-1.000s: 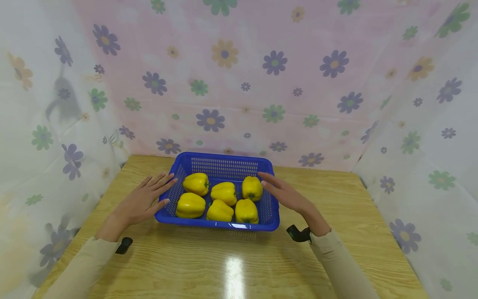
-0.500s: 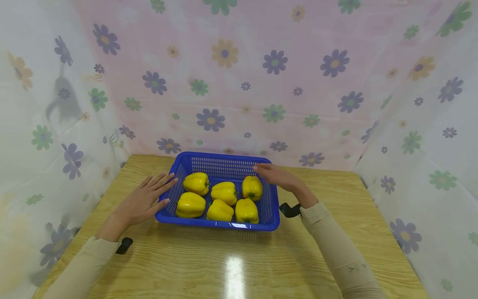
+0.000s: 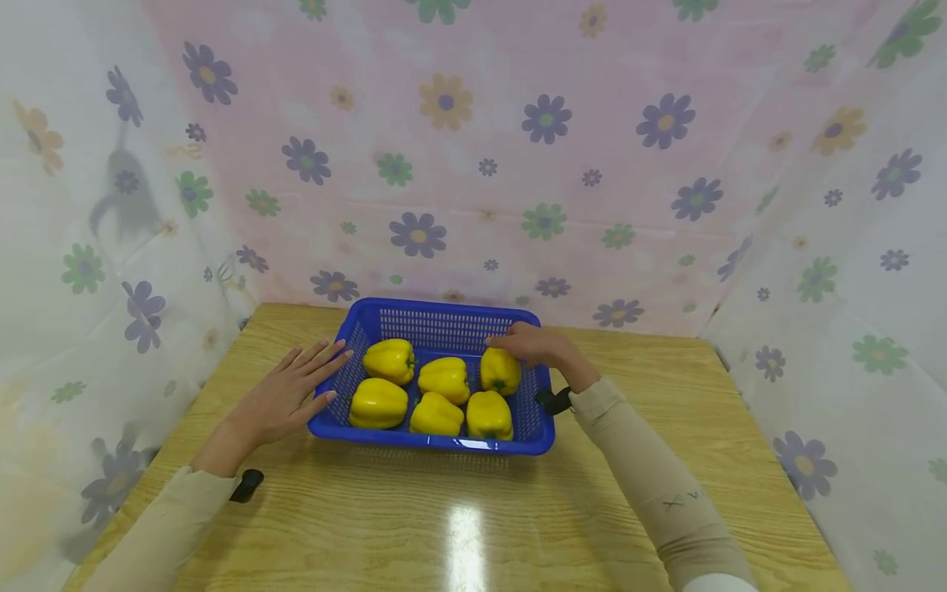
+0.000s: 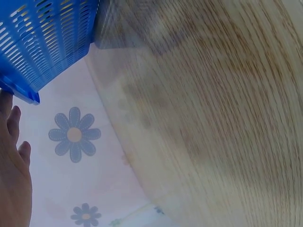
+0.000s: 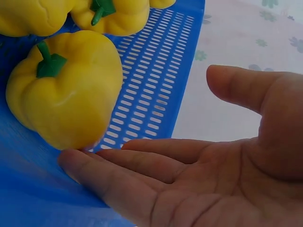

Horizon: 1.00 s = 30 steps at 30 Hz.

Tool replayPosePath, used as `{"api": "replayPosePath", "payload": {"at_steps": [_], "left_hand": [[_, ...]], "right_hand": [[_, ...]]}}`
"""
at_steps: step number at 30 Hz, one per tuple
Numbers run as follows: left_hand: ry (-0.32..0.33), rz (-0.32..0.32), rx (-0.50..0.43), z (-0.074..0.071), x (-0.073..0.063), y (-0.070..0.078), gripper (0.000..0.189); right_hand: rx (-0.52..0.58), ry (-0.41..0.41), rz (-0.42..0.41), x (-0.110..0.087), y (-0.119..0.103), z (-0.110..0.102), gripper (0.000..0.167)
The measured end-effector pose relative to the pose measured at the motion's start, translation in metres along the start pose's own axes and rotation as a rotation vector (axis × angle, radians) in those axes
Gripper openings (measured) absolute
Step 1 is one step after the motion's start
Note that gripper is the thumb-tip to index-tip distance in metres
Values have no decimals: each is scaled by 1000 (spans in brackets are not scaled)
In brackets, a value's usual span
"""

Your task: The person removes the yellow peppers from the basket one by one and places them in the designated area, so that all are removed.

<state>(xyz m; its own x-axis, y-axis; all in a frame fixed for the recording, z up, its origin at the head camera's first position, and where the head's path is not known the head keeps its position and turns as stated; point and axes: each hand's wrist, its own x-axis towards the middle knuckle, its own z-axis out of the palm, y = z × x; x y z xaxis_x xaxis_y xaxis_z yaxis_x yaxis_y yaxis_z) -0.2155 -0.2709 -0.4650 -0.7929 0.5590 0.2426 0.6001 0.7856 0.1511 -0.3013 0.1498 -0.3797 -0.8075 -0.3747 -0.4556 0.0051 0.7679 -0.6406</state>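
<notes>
Several yellow bell peppers (image 3: 377, 404) lie in a blue perforated basket (image 3: 429, 445) on the table. My left hand (image 3: 274, 403) rests its spread fingers at the basket's left rim. Over the back right of the basket reaches my right hand (image 3: 543, 345), beside the far right bell pepper (image 3: 500, 374). In the right wrist view that bell pepper (image 5: 71, 90) has a green stem, and the hand's straight fingers (image 5: 118, 182) extend along its side, the tips at or very near it. The thumb (image 5: 236, 87) stands well apart from the pepper.
The wood-grain table (image 3: 370, 526) extends in front of the basket and to both sides. A flower-patterned curtain (image 3: 473, 164) hangs close behind the basket, with similar sheets at left and right. A black wrist mount (image 3: 553, 401) sits beside the right wrist.
My right hand has moved from the basket's right rim leftward and inward to the far right bell pepper. The left hand, basket and peppers stay in place.
</notes>
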Motion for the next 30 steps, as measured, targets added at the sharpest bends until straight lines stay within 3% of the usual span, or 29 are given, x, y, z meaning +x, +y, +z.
{"api": "replayPosePath", "payload": {"at_steps": [6,11,16,21,30], "left_hand": [[7,4,0,-1,0,0,62],[14,8,2,-2,1,0,62],[14,11,4,-2,1,0,62],[5,7,2,0,1,0,62],[14,5,-13,1,-1,2,62]], "right_hand": [[-46,26,46,3,-1,1,40],[-106,40,16,10,4,0,33],[-41,38,-3,14,9,1,28],[51,-2,25,16,11,3,44],[113,-32,70,20,11,3,51]]}}
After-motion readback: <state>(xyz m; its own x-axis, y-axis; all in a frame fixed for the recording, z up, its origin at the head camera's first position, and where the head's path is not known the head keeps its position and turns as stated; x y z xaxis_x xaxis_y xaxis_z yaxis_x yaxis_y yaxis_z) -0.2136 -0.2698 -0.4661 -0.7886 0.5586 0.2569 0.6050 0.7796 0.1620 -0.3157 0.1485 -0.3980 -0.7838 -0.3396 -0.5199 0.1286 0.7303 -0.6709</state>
